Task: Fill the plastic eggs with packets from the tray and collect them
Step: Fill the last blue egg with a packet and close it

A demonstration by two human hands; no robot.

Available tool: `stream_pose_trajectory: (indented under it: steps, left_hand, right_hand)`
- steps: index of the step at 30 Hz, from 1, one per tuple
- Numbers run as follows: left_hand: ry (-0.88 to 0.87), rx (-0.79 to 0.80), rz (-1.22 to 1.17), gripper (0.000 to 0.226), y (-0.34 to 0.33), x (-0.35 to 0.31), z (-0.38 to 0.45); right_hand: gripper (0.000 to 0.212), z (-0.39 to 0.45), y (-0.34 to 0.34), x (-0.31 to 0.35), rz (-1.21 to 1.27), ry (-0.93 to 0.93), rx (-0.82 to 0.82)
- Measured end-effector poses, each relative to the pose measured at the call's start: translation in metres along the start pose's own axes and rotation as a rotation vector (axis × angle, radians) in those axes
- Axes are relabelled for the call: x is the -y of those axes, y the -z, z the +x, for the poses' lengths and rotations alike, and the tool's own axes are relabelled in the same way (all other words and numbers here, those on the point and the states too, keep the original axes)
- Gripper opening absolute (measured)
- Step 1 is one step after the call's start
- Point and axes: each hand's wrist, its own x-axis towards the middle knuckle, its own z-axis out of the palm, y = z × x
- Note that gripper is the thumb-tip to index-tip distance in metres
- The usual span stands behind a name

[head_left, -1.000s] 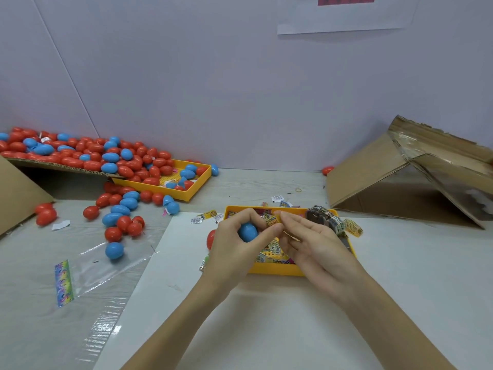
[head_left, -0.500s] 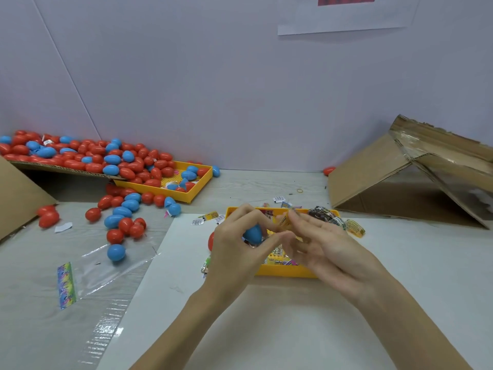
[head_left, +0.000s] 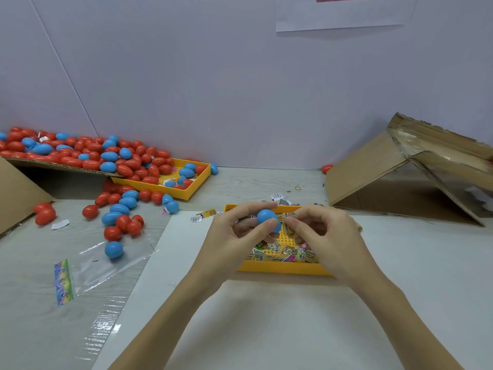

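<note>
Over a yellow tray (head_left: 280,269) of small printed packets (head_left: 282,253), near the middle of a white sheet (head_left: 240,316) on the table, a person's two bare hands are meeting. The left hand (head_left: 229,247) is gripping a blue plastic egg (head_left: 268,219) between thumb and curled fingers, holding it just above the tray. The right hand (head_left: 328,241) is curling its fingertips toward the egg, apparently pinching a small packet right beside it, though the packet is too blurred to make out clearly. Far to the left, a heap of red and blue eggs (head_left: 80,156) is spilling off a cardboard flap into a second yellow tray (head_left: 192,188), with loose eggs (head_left: 120,217) lying scattered on the table beside a clear plastic bag (head_left: 101,265). A cardboard box (head_left: 400,177) is lying tipped on the right.
</note>
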Motion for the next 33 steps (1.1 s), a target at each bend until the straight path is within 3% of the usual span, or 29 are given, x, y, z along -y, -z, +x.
stream_pose_trajectory:
  steps: [20,24,28,33]
  left_hand:
    - [-0.068,0.029,0.147,0.038,-0.0052,0.0023,-0.0014]
    - [-0.063,0.011,0.148,0.036,-0.0061,0.0034,-0.0011]
    - [-0.029,-0.024,0.084,0.033,-0.0036,0.0032,-0.001]
    - [0.015,0.003,0.05,0.03,-0.0035,0.0034,-0.0004]
  right_hand:
    - [0.01,-0.0017,-0.003,0.0036,0.184,-0.089,0.043]
    - [0.029,-0.002,-0.0016,0.0025,0.15,-0.125,0.079]
    - [0.014,-0.0025,-0.0048,0.0044,0.262,-0.151,0.063]
    - [0.014,-0.0028,-0.0065,0.0036,0.278,-0.173,0.064]
